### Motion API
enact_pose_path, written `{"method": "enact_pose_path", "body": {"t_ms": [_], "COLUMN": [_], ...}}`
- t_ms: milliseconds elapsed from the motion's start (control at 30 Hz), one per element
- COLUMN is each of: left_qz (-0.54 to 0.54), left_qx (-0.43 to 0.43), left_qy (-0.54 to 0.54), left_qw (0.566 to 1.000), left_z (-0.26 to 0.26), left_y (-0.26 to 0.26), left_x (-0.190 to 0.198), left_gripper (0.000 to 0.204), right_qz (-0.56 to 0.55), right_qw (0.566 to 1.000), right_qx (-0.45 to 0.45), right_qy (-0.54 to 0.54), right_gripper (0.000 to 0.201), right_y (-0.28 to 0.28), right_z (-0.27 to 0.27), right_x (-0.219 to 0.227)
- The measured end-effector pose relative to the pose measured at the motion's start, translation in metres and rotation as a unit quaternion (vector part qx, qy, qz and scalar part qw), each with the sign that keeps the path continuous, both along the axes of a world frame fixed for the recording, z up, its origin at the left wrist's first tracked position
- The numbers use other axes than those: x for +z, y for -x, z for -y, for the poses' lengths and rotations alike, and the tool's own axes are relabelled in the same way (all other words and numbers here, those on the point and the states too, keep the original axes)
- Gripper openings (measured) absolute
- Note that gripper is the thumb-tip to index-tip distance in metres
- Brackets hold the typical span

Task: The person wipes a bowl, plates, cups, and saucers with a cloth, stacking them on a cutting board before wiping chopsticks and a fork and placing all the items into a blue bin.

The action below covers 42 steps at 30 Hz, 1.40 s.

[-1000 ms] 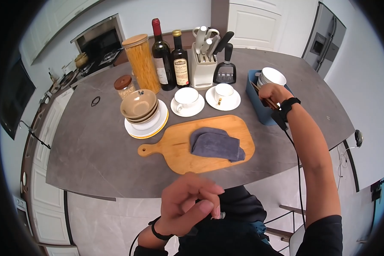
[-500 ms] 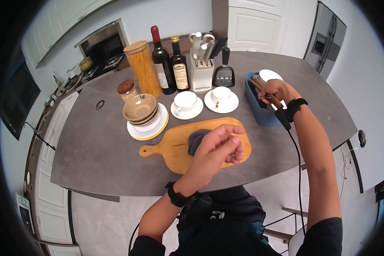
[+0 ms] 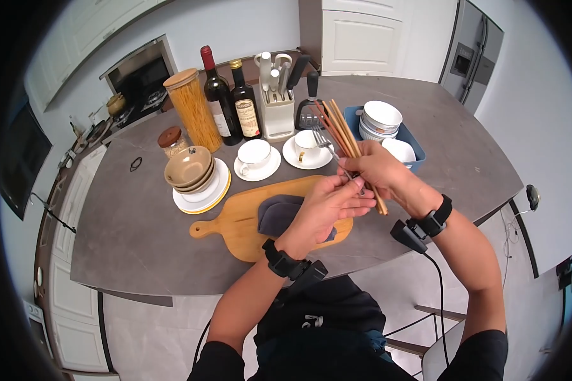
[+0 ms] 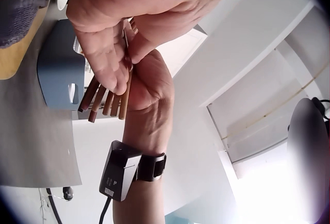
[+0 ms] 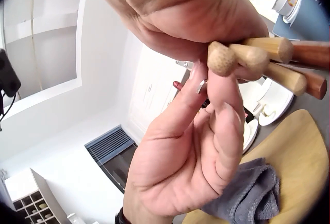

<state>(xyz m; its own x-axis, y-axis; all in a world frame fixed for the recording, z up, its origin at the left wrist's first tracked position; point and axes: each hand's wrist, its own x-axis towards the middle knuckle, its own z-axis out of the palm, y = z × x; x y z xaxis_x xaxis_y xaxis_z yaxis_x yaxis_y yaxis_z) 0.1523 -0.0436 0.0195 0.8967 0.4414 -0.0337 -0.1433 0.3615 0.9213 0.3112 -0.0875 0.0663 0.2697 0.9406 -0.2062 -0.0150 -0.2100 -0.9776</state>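
Observation:
My right hand (image 3: pixel 384 170) grips a bundle of wooden chopsticks (image 3: pixel 342 130), tips slanting up and left, above the right part of the cutting board. A metal fork (image 3: pixel 325 143) lies alongside the bundle, tines up. My left hand (image 3: pixel 321 209) meets it from below, thumb and fingers pinching the end of the fork handle. In the right wrist view, several chopstick butts (image 5: pixel 250 59) stick out of the right hand, and the left thumb and index finger hold a bit of metal (image 5: pixel 201 86). Beneath the hands is a folded grey cloth (image 3: pixel 276 216) on the wooden board (image 3: pixel 235 238).
White bowls (image 3: pixel 382 115) sit in a blue bin (image 3: pixel 418 145) at the right. Behind the board are two cups on saucers (image 3: pixel 268 166), a knife block (image 3: pixel 278 117), two bottles (image 3: pixel 246 105) and a pasta jar (image 3: pixel 194 108). Brown bowls (image 3: pixel 187 166) rest on plates (image 3: pixel 221 193) at left.
My right hand has lifted the chopsticks and fork out of the blue bin and moved left and nearer. My left hand has risen over the board and taken hold of the fork handle.

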Motion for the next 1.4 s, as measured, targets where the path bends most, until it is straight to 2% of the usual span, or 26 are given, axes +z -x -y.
{"method": "enact_pose_path", "body": {"t_ms": [67, 100, 133, 233, 300, 400, 433, 600, 800, 867, 900, 933, 1000, 1033, 1067, 1133, 1200, 1267, 1333, 1400], "left_qz": [0.008, 0.008, 0.013, 0.019, 0.017, 0.0, -0.004, -0.019, -0.026, -0.032, -0.033, -0.033, -0.032, -0.038, -0.045, -0.045, -0.047, -0.048, -0.053, -0.057], "left_qx": [0.024, 0.026, 0.032, 0.039, 0.046, 0.075, 0.081, 0.09, 0.096, 0.116, 0.119, 0.128, 0.139, 0.144, 0.148, 0.158, 0.162, 0.172, 0.17, 0.179], "left_qy": [0.045, 0.044, 0.039, 0.021, 0.007, -0.026, -0.02, -0.022, -0.045, -0.044, -0.041, -0.029, -0.016, -0.012, -0.007, 0.007, 0.02, 0.012, 0.003, -0.008], "left_qw": [0.999, 0.999, 0.999, 0.999, 0.999, 0.997, 0.996, 0.996, 0.994, 0.992, 0.991, 0.991, 0.99, 0.989, 0.988, 0.986, 0.985, 0.984, 0.984, 0.982], "left_z": [-0.001, -0.002, -0.001, -0.003, -0.002, 0.008, 0.011, 0.023, 0.032, 0.034, 0.034, 0.033, 0.032, 0.031, 0.031, 0.032, 0.033, 0.033, 0.036, 0.04], "left_y": [0.003, 0.006, 0.011, 0.032, 0.053, 0.082, 0.09, 0.12, 0.145, 0.155, 0.16, 0.166, 0.176, 0.18, 0.184, 0.19, 0.194, 0.195, 0.194, 0.198], "left_x": [-0.007, -0.008, -0.009, -0.01, -0.009, -0.006, -0.006, -0.004, -0.006, -0.009, -0.012, -0.015, -0.021, -0.024, -0.026, -0.03, -0.035, -0.041, -0.043, -0.04], "left_gripper": [0.036, 0.036, 0.033, 0.029, 0.027, 0.024, 0.023, 0.021, 0.022, 0.025, 0.025, 0.026, 0.026, 0.027, 0.028, 0.029, 0.03, 0.03, 0.029, 0.028], "right_qz": [0.023, 0.071, 0.071, 0.1, 0.11, 0.181, 0.182, 0.197, 0.253, 0.391, 0.478, 0.478, 0.517, 0.564, 0.565, 0.652, 0.619, 0.526, 0.529, 0.522], "right_qw": [1.0, 0.997, 0.997, 0.994, 0.992, 0.974, 0.974, 0.947, 0.926, 0.869, 0.834, 0.834, 0.833, 0.803, 0.802, 0.756, 0.77, 0.83, 0.817, 0.821], "right_qx": [0.008, 0.021, 0.023, -0.036, -0.039, -0.058, -0.056, 0.009, -0.007, 0.059, 0.05, 0.054, 0.04, 0.046, 0.048, 0.047, 0.09, 0.183, 0.217, 0.214], "right_qy": [-0.014, 0.0, 0.0, -0.029, 0.044, 0.124, 0.124, 0.253, 0.279, 0.298, 0.27, 0.271, 0.193, 0.186, 0.186, -0.03, -0.122, -0.012, -0.074, -0.084], "right_gripper": [0.017, 0.013, 0.013, 0.018, 0.017, 0.016, 0.016, 0.02, 0.012, 0.027, 0.04, 0.04, 0.047, 0.051, 0.051, 0.045, 0.035, 0.038, 0.041, 0.042], "right_y": [0.007, 0.013, 0.012, -0.011, -0.043, -0.079, -0.085, -0.102, -0.111, -0.109, -0.107, -0.104, -0.099, -0.09, -0.08, -0.054, 0.009, 0.069, 0.087, 0.093], "right_z": [-0.001, 0.002, 0.0, -0.014, -0.02, -0.036, -0.039, -0.06, -0.081, -0.083, -0.079, -0.075, -0.065, -0.059, -0.053, -0.036, -0.014, 0.003, 0.001, -0.007], "right_x": [-0.005, 0.003, 0.002, 0.001, 0.008, 0.0, 0.003, -0.001, -0.013, -0.006, -0.003, 0.001, 0.012, 0.024, 0.029, 0.031, 0.025, 0.027, -0.012, -0.039]}}
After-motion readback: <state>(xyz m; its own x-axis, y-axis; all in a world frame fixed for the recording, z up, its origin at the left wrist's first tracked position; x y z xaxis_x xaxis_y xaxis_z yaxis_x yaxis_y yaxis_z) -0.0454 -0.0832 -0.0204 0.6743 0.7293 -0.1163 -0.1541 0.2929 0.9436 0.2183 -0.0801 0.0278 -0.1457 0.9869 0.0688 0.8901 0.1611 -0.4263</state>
